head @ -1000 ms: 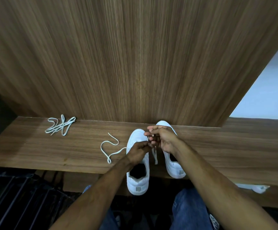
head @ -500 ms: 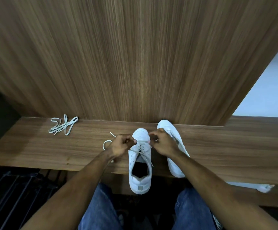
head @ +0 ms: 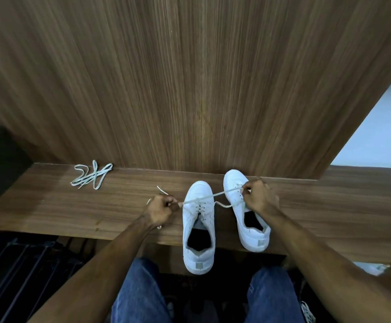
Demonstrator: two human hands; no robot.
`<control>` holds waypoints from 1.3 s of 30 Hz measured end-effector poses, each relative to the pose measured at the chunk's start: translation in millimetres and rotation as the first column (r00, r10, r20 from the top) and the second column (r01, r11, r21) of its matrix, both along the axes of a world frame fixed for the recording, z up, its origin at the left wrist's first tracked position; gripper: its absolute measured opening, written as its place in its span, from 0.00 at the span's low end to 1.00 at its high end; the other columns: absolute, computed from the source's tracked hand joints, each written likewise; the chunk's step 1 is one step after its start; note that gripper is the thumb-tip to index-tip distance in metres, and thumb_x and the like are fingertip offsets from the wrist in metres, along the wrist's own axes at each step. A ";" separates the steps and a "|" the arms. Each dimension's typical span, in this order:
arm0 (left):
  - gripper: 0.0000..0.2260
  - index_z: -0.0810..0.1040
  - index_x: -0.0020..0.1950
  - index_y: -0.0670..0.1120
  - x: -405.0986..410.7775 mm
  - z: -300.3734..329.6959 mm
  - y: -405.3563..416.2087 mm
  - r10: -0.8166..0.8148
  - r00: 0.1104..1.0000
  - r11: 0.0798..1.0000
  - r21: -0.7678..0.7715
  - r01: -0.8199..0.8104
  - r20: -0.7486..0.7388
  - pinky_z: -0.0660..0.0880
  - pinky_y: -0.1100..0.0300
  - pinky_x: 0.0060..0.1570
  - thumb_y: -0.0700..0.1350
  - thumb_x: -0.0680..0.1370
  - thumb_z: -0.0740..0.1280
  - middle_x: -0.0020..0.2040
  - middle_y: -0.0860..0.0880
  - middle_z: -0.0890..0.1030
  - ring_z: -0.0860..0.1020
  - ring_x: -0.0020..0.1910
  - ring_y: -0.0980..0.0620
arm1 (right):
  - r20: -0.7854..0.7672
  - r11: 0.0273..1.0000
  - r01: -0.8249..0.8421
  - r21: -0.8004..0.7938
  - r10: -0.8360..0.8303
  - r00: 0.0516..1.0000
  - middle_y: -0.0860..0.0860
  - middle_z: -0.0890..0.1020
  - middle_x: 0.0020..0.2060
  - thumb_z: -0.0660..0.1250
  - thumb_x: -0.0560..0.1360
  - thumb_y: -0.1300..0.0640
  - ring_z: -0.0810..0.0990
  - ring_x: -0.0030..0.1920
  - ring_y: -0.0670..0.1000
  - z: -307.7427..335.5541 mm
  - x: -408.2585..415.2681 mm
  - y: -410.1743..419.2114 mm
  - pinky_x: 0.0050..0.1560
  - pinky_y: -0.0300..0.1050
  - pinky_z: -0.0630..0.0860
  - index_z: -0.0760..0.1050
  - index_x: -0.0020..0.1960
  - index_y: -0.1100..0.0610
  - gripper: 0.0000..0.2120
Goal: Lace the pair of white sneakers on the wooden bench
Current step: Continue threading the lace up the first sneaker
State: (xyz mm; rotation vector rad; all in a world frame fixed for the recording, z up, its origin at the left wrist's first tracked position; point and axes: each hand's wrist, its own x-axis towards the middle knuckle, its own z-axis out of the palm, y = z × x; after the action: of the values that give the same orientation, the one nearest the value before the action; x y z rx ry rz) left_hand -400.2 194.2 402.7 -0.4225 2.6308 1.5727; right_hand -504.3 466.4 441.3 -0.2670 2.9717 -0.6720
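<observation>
A wooden desk (head: 329,206) runs across our view below a tall wood-grain panel (head: 189,78), and we look down on it from above. Nearest to us are our knees in blue jeans (head: 140,292), with a dark metal rack (head: 14,271) low on the left. Our forearms reach forward over the desk's front edge. The left sneaker (head: 198,231), white, lies with its heel overhanging that edge and its toe pointing at the panel; the right sneaker (head: 248,220) sits just beside it, toe slightly farther back. Our left hand (head: 160,209) is curled, pinching one end of the white shoelace (head: 203,198) just left of the left sneaker. The lace runs taut across the lowest eyelets of that sneaker up to our right hand (head: 258,197), whose fingers pinch the other end over the right sneaker's tongue. A slack loop of lace droops between the two sneakers. Farther back on the left, near the panel, a second shoelace (head: 90,175) lies bundled on the desk, well apart from the sneakers. A pale wall (head: 376,127) shows at far right.
</observation>
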 end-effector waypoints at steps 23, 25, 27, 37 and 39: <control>0.05 0.81 0.35 0.63 3.8 -16.4 43.9 -0.036 0.999 0.997 -0.064 0.033 -0.033 0.77 0.52 0.45 0.52 0.68 0.70 0.36 0.54 0.83 0.78 0.37 0.56 | 0.014 0.908 -0.408 -0.098 0.411 0.911 0.49 0.85 0.45 0.63 0.75 0.55 0.82 0.49 0.54 -23.8 58.1 -61.4 0.47 0.48 0.77 0.82 0.49 0.50 0.10; 0.05 0.79 0.38 0.60 10.4 -16.9 46.5 -0.008 0.999 0.988 -0.151 0.014 0.041 0.77 0.55 0.47 0.49 0.69 0.73 0.37 0.57 0.80 0.77 0.38 0.55 | -0.003 0.929 -0.367 -0.041 0.367 0.930 0.51 0.85 0.45 0.61 0.74 0.55 0.81 0.48 0.56 -23.6 59.9 -62.6 0.46 0.49 0.77 0.82 0.47 0.51 0.10; 0.05 0.80 0.46 0.57 19.1 -23.6 52.0 0.042 0.996 0.955 -0.296 -0.015 0.084 0.73 0.62 0.47 0.49 0.71 0.72 0.41 0.56 0.81 0.80 0.43 0.54 | -0.015 0.935 -0.354 0.034 0.354 0.935 0.51 0.84 0.46 0.61 0.75 0.54 0.81 0.49 0.57 -28.2 64.2 -64.0 0.47 0.49 0.78 0.82 0.49 0.51 0.11; 0.04 0.83 0.43 0.54 22.2 -29.2 47.6 0.148 0.985 0.967 -0.220 -0.126 0.089 0.78 0.54 0.44 0.53 0.71 0.71 0.37 0.52 0.84 0.82 0.44 0.47 | -0.067 0.947 -0.294 0.128 0.304 0.950 0.53 0.84 0.49 0.61 0.77 0.51 0.81 0.51 0.58 -37.1 77.0 -78.9 0.45 0.46 0.75 0.80 0.53 0.52 0.11; 0.06 0.83 0.44 0.56 22.5 -27.7 48.8 0.153 0.982 0.974 -0.186 -0.131 0.108 0.79 0.54 0.45 0.53 0.69 0.70 0.37 0.52 0.84 0.83 0.44 0.49 | -0.056 0.951 -0.291 0.107 0.298 0.953 0.53 0.84 0.50 0.60 0.77 0.50 0.81 0.51 0.58 -39.1 78.7 -81.7 0.45 0.46 0.74 0.80 0.53 0.52 0.12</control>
State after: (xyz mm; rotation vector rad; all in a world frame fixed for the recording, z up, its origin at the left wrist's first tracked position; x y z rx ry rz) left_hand -377.7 243.0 374.9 -0.7084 2.7091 1.3007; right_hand -425.6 384.8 402.2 -0.7240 2.9275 -0.4897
